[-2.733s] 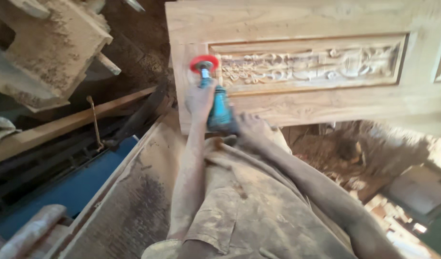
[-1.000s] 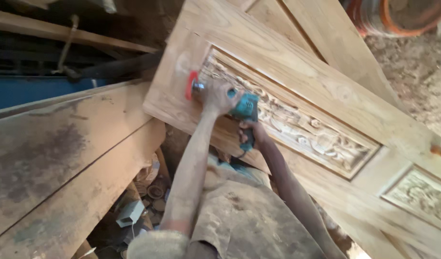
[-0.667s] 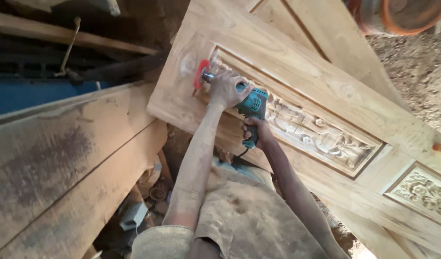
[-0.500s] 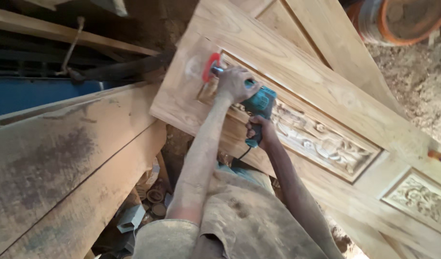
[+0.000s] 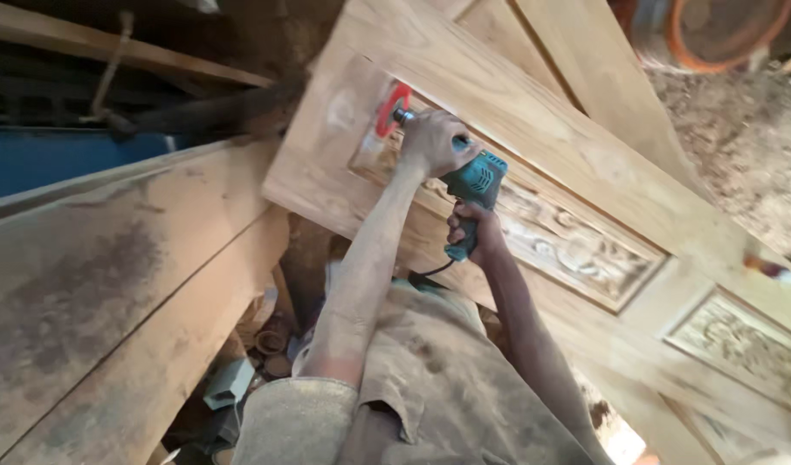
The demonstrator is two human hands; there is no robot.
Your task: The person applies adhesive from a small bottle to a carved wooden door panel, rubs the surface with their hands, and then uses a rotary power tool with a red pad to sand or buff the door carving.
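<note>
Pale timber planks (image 5: 94, 284): broad, dusty boards fill the left of the view, sloping down towards the lower left corner; they lie just beside the door's left edge without clearly touching it.
Blue surface (image 5: 60, 164): a flat painted panel sits behind the planks at the left edge, under a dark beam.
Floor debris (image 5: 241, 370): offcuts and small scraps lie in the gap between the planks and the person's body; footing there looks cluttered.
Red disc (image 5: 394, 108): mounted at the tool's nose, pressed against the door's frame by the upper left corner of the carved panel.
Left hand (image 5: 432, 142): wrapped over the head of the tool, fingers closed on it, apparently to bear the disc onto the wood.
Teal power tool (image 5: 475, 181): held across the carved panel's left end, its body angled down towards the person; a dark cord drops from the grip.
Right hand (image 5: 469, 232): clamped round the rear grip, steadying the tool from below.
Wooden door (image 5: 585, 146): leans tilted across the view, carrying the work.
Carved panel (image 5: 568, 245): raised relief runs to the right of the tool; its uneven surface limits where the disc can sit flat.
Second carved panel (image 5: 740, 340): near the door's lower right corner, well apart from both hands.
Orange-rimmed round object (image 5: 714, 34): at the top right, on ground strewn with sawdust; kind unclear.
</note>
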